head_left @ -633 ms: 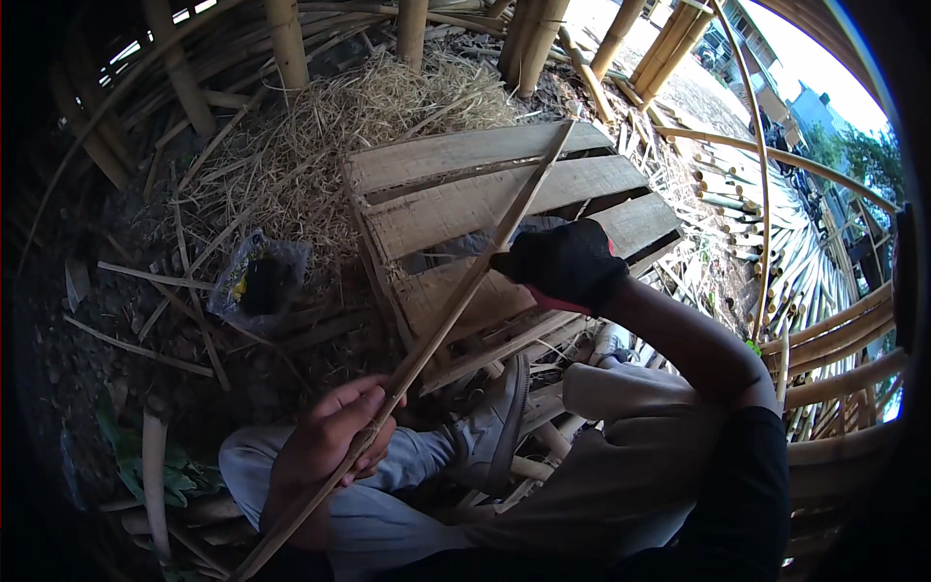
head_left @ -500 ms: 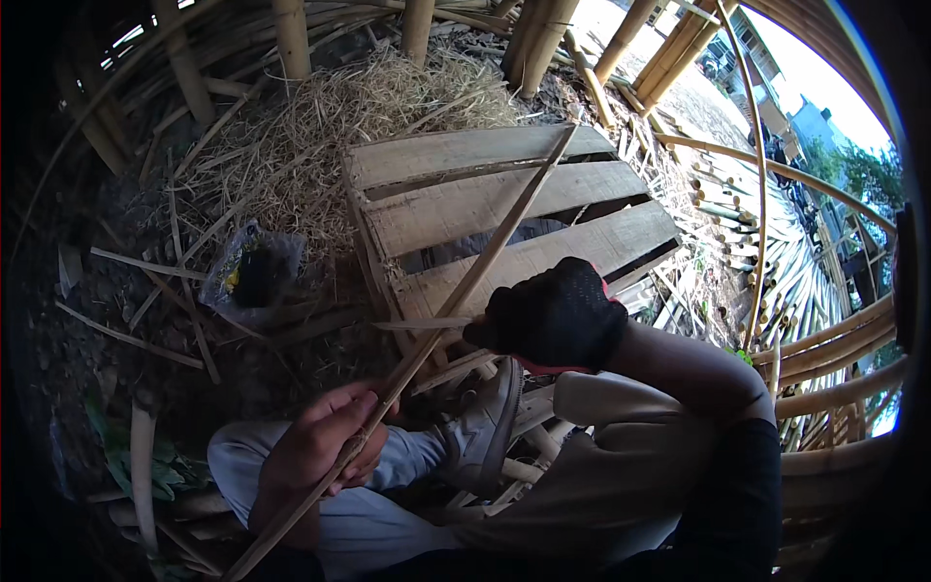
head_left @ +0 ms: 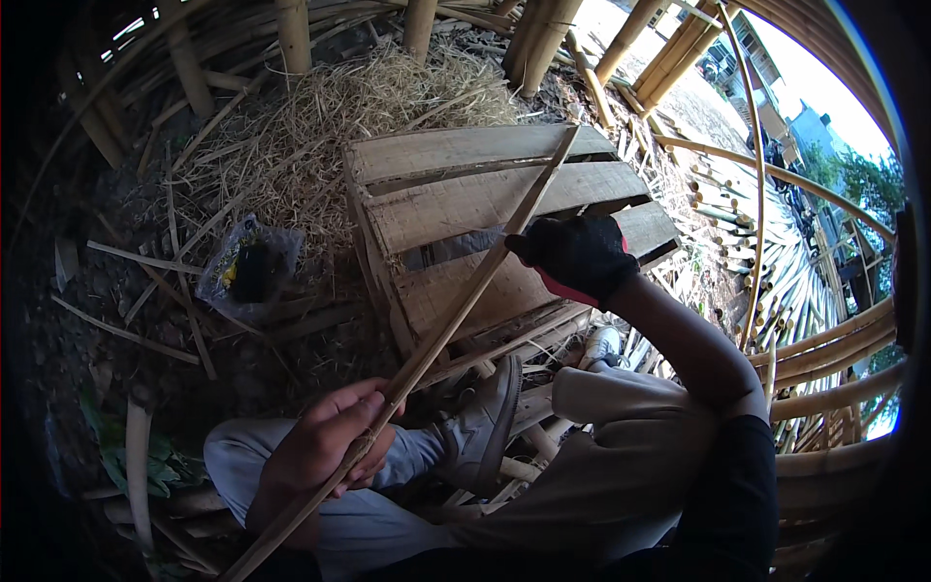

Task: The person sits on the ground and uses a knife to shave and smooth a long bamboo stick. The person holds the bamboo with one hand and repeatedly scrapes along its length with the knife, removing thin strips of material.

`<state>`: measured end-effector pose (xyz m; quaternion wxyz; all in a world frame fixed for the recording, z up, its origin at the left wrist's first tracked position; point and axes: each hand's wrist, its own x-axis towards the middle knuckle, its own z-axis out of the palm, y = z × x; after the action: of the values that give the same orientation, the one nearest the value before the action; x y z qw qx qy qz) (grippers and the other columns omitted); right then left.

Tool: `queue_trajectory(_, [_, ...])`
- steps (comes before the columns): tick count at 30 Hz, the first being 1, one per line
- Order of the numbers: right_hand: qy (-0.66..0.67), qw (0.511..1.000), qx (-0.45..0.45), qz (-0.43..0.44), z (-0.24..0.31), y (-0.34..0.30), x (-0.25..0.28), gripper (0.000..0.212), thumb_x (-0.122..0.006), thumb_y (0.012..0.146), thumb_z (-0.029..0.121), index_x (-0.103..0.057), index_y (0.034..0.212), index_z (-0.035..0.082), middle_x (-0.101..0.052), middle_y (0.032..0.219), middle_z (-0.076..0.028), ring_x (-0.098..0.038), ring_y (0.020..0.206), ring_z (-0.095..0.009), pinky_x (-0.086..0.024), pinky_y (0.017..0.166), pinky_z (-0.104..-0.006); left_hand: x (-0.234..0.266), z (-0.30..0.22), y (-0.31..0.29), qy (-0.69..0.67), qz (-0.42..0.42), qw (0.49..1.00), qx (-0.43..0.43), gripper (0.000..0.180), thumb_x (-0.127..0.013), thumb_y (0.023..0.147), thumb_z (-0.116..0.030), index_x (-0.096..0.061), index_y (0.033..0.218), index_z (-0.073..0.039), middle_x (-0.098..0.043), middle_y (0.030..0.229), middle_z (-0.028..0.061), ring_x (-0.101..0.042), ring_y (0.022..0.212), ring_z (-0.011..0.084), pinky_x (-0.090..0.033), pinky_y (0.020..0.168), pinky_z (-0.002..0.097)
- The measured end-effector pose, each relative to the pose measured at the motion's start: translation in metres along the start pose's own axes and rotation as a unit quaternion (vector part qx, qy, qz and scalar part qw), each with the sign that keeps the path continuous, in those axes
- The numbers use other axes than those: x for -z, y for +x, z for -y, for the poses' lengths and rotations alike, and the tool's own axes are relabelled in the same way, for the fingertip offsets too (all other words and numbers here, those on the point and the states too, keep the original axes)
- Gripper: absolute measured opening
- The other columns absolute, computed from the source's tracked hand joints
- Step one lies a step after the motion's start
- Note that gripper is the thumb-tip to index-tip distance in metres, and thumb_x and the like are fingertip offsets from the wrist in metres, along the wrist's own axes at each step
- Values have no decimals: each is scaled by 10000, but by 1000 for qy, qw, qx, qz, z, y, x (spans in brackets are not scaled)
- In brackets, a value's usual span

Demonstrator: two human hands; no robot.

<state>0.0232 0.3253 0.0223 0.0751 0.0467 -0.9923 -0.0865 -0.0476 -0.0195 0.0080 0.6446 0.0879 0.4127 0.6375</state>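
Observation:
A long, split bamboo strip (head_left: 456,320) slants from the lower left up across a slatted wooden crate (head_left: 427,209), its far end over the crate top. My bare left hand (head_left: 325,436) is closed around the strip's lower part, above my bent leg. My right hand (head_left: 577,257), in a black and red glove, is closed on a knife (head_left: 495,232). Its blade is blurred and faint, beside the upper half of the strip; the handle is hidden in my fist. I cannot tell whether the blade touches the bamboo.
Dry shavings (head_left: 339,107) are heaped behind the crate. A clear plastic bag (head_left: 252,267) with dark and yellow contents lies on the ground at left, among loose strips. Bamboo posts (head_left: 538,44) stand at the back; many cut poles (head_left: 776,262) lie at right. My shoe (head_left: 490,427) is near the crate.
My right hand with the knife has moved up and away along the strip, from near the crate's front edge to over its slats. My left hand keeps its hold in nearly the same place.

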Motion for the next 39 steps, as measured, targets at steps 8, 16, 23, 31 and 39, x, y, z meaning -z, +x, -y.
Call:
queue_trajectory(8, [43, 995, 47, 79, 34, 1, 30, 190, -574, 902, 305, -719, 1005, 238, -668, 778, -42, -672, 689, -253, -513, 544, -396, 6, -8, -10, -57, 4, 998, 10, 276, -335, 1048, -258, -480, 1078, -26, -405, 470, -11, -318, 296, 62, -290, 332, 204])
queue_trajectory(16, [78, 988, 60, 116, 79, -10, 43, 248, -545, 915, 331, -699, 1101, 274, -682, 841, -52, -682, 696, -265, -518, 551, -401, 1, 0, 1, -39, -4, 999, 13, 297, -328, 1052, -280, -501, 1081, -40, -399, 467, -14, -319, 293, 58, -296, 328, 193])
queue_trajectory(23, [33, 987, 133, 87, 49, -11, 33, 246, -519, 931, 305, -683, 1114, 287, -676, 838, -18, -683, 712, -242, -523, 550, -389, -1, 3, 10, 2, -47, 999, -20, 294, -339, 1053, -266, -487, 1056, -12, -392, 451, -6, -307, 274, 53, -239, 274, 205])
queue_trajectory(31, [43, 992, 60, 99, 74, -6, 41, 244, -527, 927, 418, -708, 1046, 306, -661, 742, -21, -684, 672, -232, -514, 512, -376, 4, 3, 6, 91, -24, 995, -30, 331, -318, 1049, -274, -510, 1114, -13, -452, 516, 23, -343, 327, 68, -332, 334, 204])
queue_trajectory(39, [47, 988, 86, 120, 74, -16, 47, 251, -554, 922, 379, -685, 1127, 315, -672, 795, -35, -677, 661, -237, -505, 507, -383, -4, 2, 3, 86, -35, 995, -26, 299, -353, 1034, -247, -511, 1083, 2, -413, 466, 19, -314, 287, 68, -283, 311, 213])
